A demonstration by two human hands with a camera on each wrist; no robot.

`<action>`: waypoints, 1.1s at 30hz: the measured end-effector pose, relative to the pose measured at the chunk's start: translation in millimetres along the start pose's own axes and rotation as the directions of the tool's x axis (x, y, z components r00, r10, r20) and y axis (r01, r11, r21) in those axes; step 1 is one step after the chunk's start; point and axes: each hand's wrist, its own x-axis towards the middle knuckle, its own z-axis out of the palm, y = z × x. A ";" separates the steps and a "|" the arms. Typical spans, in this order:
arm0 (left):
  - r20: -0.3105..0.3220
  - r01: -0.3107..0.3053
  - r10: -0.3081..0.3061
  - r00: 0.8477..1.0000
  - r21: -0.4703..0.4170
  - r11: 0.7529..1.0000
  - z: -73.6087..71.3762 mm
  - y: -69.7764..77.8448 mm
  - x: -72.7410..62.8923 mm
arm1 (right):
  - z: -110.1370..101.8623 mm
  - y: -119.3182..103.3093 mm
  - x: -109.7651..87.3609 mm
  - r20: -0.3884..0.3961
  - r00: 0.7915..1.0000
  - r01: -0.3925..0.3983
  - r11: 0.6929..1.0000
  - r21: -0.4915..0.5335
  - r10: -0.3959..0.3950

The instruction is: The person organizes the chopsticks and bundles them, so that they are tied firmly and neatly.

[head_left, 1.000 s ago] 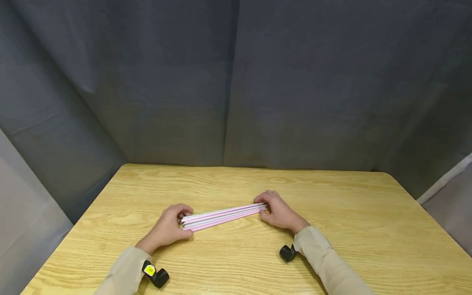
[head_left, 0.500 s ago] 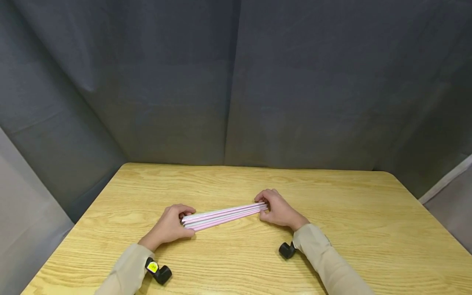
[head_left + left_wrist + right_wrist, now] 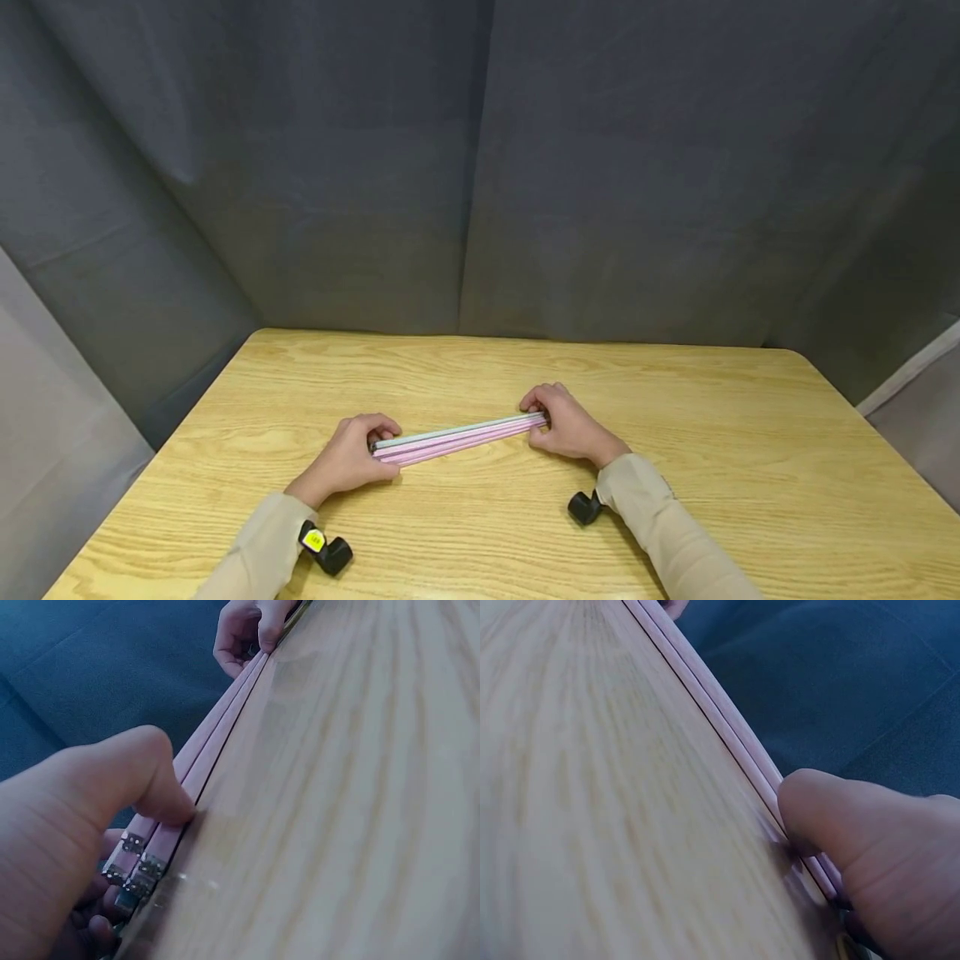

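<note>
A bundle of several chopsticks point(image 3: 461, 439), pink, white and pale green, lies slantwise between the two hands, close over the wooden table point(image 3: 480, 542). At its thicker end my left hand point(image 3: 345, 458) grips it, thumb on the near side and fingers on the far side. Speckled silvery square tips point(image 3: 142, 862) show beside that thumb in the left wrist view. My right hand point(image 3: 568, 427) pinches the narrower end, its thumb point(image 3: 806, 806) along the near pink sticks in the right wrist view. The narrow tips are mostly hidden by the right hand.
A dark grey curtain point(image 3: 360, 167) hangs behind the table's far edge. Small black wrist cameras point(image 3: 333, 556) sit at both beige sleeves point(image 3: 258, 546). Pale panels point(image 3: 52, 433) stand at the sides.
The chopsticks have turned or shifted in the hands: a pale green one now lies along the far side, pink ones nearer. Both hands keep their grip, the left having moved slightly right.
</note>
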 end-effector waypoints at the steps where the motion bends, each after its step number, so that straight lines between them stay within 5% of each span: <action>1: 0.001 -0.002 0.002 1.000 0.003 1.000 0.1 0.3 0.4 | -0.3 0.2 -0.2 0.004 1.000 -0.002 1.000 -0.008 0.002; 15: 0.044 -0.026 0.024 0.999 0.035 0.999 0.1 2.6 3.9 | -8.3 -5.1 4.3 0.130 0.991 0.032 0.999 -0.040 -0.027; 33: 0.071 0.054 -0.059 0.996 0.072 0.996 -1.1 6.8 3.3 | -13.6 -10.2 12.5 0.257 0.966 0.055 0.992 -0.116 -0.023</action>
